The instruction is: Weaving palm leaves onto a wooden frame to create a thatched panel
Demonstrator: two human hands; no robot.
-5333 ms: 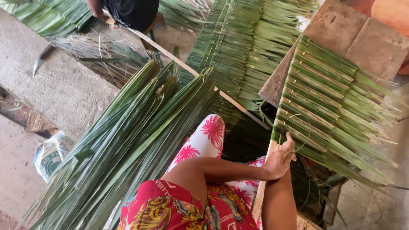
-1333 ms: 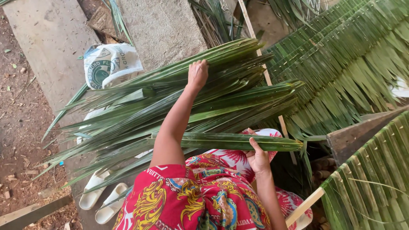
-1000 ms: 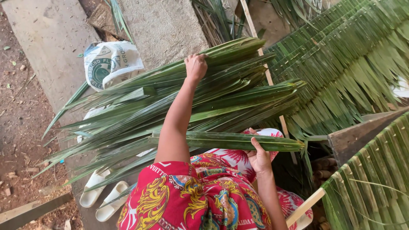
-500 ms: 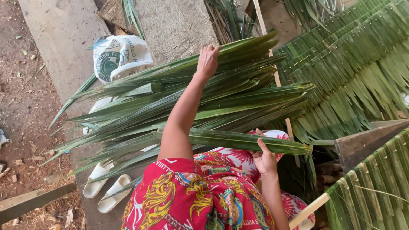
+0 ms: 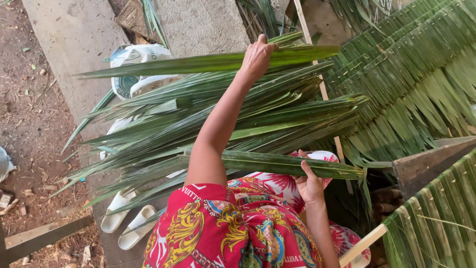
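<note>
My left hand (image 5: 257, 55) grips one long green leaf (image 5: 198, 63), lifted at twelve o'clock over the pile (image 5: 223, 119). My right hand (image 5: 310, 183) clasps a folded leaf bundle (image 5: 277, 165).

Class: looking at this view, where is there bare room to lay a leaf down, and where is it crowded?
Bare: the concrete slab above the white sack, and the dirt ground at left. Crowded: the leaf pile and woven thatch panels.

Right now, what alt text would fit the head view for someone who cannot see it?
A person's left hand lifts one long palm leaf off a pile of palm leaves, while the right hand holds another leaf across the lap. Woven thatch panels lie alongside.
</note>
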